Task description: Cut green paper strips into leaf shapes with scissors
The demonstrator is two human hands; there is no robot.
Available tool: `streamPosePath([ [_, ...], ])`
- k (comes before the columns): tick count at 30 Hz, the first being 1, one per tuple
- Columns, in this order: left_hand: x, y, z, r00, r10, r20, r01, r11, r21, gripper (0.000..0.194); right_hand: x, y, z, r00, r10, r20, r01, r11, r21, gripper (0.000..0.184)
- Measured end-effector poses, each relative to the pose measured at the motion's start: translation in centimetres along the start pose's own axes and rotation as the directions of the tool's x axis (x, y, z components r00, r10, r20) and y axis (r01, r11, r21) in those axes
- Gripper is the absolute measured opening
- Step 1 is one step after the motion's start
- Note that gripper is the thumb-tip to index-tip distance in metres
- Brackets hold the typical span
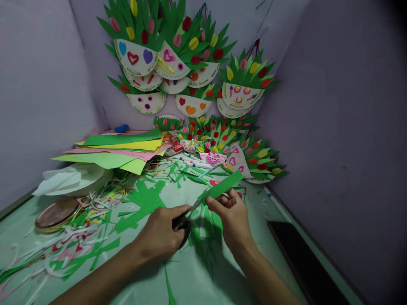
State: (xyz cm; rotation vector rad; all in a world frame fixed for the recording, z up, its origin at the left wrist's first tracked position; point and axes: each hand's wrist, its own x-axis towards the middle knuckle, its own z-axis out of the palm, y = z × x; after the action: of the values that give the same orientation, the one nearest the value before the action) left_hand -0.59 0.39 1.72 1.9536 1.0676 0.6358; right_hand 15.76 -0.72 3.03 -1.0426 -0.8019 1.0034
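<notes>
- Noted at largest scale: pale walls (pixel 333 106) left, right and far, around a pale green worktop (pixel 143 292).
- Hung on the far wall: overlapping paper-plate crafts (pixel 193 106) with green paper leaves and coloured ovals.
- Seen below these, at the far side of the worktop: a second group of similar crafts (pixel 262 167).
- Found far left: a stack of coloured paper (pixel 127 148), in green, yellow and pink sheets; just nearer, white plates (pixel 82 182).
- Observed near right: a dark flat device (pixel 302 258), apparently a phone, close to the right edge.
- Spread over the left and middle: cut paper scraps (pixel 141 203), mostly green, with pink and white strips.
- Recorded at centre: two hands, near each other but apart; left hand (pixel 162 235) closed around scissors handles, right hand (pixel 235 218) pinching a green paper strip between thumb and fingers.
- Located near left: a round lid (pixel 59 214), among scraps.
- Sighted between both hands: scissors (pixel 196 204), blades at the left end of the green paper strip (pixel 222 186), above the worktop.
- Listed beyond the strip: marker pens (pixel 193 163).
- Smallest item: a blue object (pixel 121 128) behind the paper stack, identity unclear.
</notes>
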Motion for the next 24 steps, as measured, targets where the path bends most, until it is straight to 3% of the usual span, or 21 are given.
streamPosePath([
  [5,-0.05,0.37,-0.21,1.0,0.015,-0.016,-0.016,0.998,-0.066,0.018,0.02,-0.13,0.12,1.0,0.003,-0.023,-0.003,1.0,-0.007,0.038],
  [24,0.0,0.73,-0.41,0.991,0.022,0.134,0.009,0.973,-0.231,0.016,0.39,-0.27,-0.27,0.999,-0.007,-0.032,0.007,1.0,0.012,0.034],
])
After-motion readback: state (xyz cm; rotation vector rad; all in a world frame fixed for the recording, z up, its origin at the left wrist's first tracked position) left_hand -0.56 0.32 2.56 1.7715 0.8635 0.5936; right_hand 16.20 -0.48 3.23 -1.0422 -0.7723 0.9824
